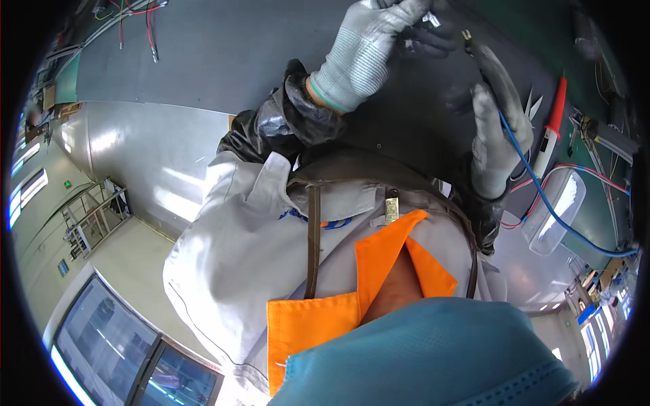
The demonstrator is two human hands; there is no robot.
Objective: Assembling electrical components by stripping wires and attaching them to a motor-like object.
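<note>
My left hand [365,47], in a grey knit glove, is raised over the dark grey bench mat [223,61] and pinches a small pale connector [428,18] at its fingertips. My right hand [497,128], also gloved, holds a blue wire [542,196] just to the right. The wire's metal tip [467,35] points toward the connector and sits a short gap from it. The rest of the blue wire trails down and away to the right. My grey jacket with an orange collar [305,325] and a blue face mask [433,358] fill the lower part of the view.
A red-handled tool [556,108] and small pale snips [533,105] lie right of my right hand. A clear plastic tray [558,210] with red and blue leads sits below them. Red wires [135,20] lie at the mat's far left. A shiny grey floor [135,155] shows at the left.
</note>
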